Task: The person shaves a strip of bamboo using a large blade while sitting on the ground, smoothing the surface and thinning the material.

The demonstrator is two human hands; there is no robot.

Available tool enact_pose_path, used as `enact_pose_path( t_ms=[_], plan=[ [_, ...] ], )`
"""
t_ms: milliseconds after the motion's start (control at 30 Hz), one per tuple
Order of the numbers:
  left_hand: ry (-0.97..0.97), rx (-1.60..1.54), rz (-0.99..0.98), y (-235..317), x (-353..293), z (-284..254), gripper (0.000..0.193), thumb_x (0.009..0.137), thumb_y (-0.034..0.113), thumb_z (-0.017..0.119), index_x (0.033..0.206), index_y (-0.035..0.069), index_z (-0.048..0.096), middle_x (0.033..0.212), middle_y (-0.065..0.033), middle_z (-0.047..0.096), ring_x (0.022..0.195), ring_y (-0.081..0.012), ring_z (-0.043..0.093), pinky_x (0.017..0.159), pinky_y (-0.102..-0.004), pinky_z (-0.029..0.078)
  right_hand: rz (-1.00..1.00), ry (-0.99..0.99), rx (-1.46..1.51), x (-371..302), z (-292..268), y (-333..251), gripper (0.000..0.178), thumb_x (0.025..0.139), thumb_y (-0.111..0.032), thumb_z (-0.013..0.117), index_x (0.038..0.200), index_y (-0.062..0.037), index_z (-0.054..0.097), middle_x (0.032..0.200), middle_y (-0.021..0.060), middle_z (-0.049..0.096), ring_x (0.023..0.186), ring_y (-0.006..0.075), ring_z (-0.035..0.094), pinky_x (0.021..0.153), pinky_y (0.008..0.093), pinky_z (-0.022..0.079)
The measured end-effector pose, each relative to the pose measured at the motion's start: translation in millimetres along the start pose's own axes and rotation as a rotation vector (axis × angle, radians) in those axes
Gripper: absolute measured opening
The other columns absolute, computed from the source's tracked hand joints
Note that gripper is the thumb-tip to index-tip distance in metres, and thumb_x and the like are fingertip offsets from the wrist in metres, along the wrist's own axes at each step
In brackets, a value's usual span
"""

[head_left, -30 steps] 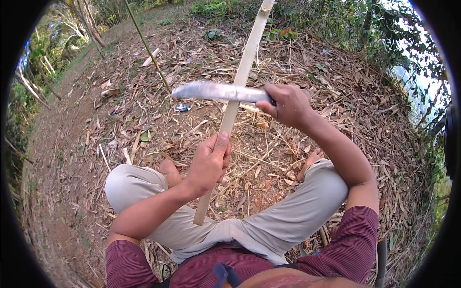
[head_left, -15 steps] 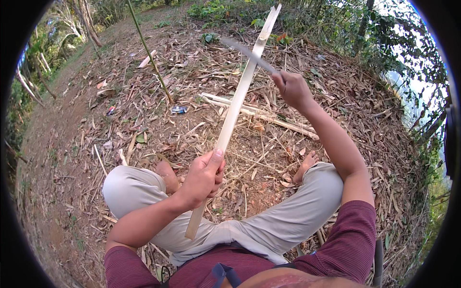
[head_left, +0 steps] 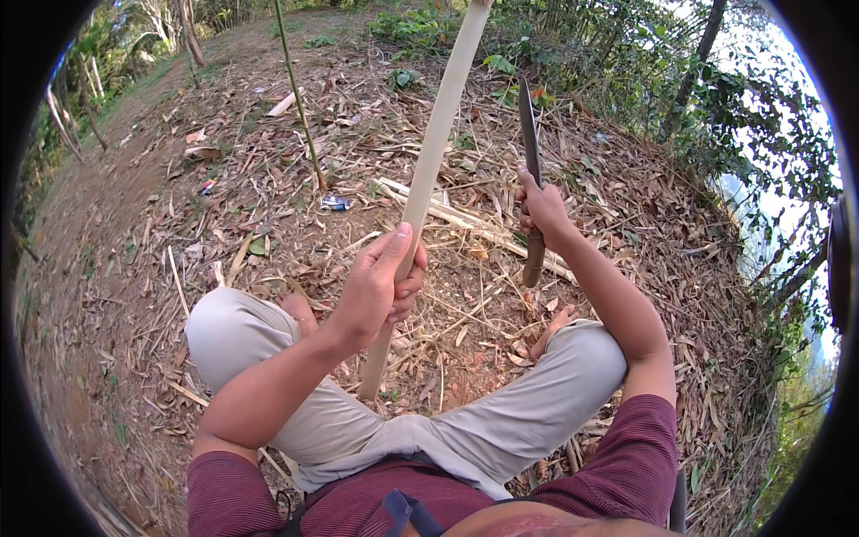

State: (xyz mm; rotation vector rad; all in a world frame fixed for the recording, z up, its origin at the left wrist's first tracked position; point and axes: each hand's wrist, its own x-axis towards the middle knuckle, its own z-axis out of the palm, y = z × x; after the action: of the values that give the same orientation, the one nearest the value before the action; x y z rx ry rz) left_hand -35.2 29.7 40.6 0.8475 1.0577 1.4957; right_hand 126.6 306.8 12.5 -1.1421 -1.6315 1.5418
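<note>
I log left hand [head_left: 380,291] wrapped round a long pale split bamboo strip [head_left: 429,170], held tilted over the leaf-littered ground [head_left: 161,268] between the crossed legs [head_left: 537,403] | right hand [head_left: 541,210] clenched on a dark-bladed machete [head_left: 530,134], blade upright, just beside the strip, not touching | pale bamboo offcuts [head_left: 456,219] lie beyond.
</note>
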Motion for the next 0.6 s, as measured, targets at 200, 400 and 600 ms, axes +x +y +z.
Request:
enact_pose_path(
  t_ms=[200,400,600],
  plan=[
    [0.112,-0.083,0.176,-0.7,8.5,-6.6,0.036,0.104,0.042,0.04,0.091,0.009,0.048,0.058,0.0033,0.037,0.038,-0.0035,0.03,0.036,-0.0195,0.028,-0.246,-0.075,-0.018,-28.9,35.3,-16.3,0.039,0.094,-0.038,0.065,0.072,-0.0081,0.053,0.051,-0.0047,0.044,0.039,0.0052,0.041,0.037,0.024,0.032],
    [0.225,-0.143,0.496,12.5,23.7,-13.0,0.032,0.106,0.037,0.035,0.096,0.01,0.048,0.067,-0.0025,0.049,0.05,-0.0127,0.051,0.049,-0.0286,0.047,-0.118,-0.396,-0.094,-113.0,71.0,-41.8,0.033,0.091,-0.03,0.07,0.1,-0.0011,0.057,0.052,-0.0062,0.042,0.04,0.0031,0.04,0.037,0.0229,0.032],
    [0.266,-0.044,0.613,21.0,24.1,-18.0,0.034,0.107,0.032,0.033,0.103,0.006,0.054,0.095,-0.0134,0.068,0.089,-0.0252,0.07,0.084,-0.0366,0.057,-0.013,-0.519,-0.055,-140.3,95.6,-27.9,0.045,0.09,-0.032,0.072,0.117,0.0004,0.056,0.056,-0.0037,0.046,0.041,0.0066,0.045,0.038,0.0257,0.035]
  ],
)
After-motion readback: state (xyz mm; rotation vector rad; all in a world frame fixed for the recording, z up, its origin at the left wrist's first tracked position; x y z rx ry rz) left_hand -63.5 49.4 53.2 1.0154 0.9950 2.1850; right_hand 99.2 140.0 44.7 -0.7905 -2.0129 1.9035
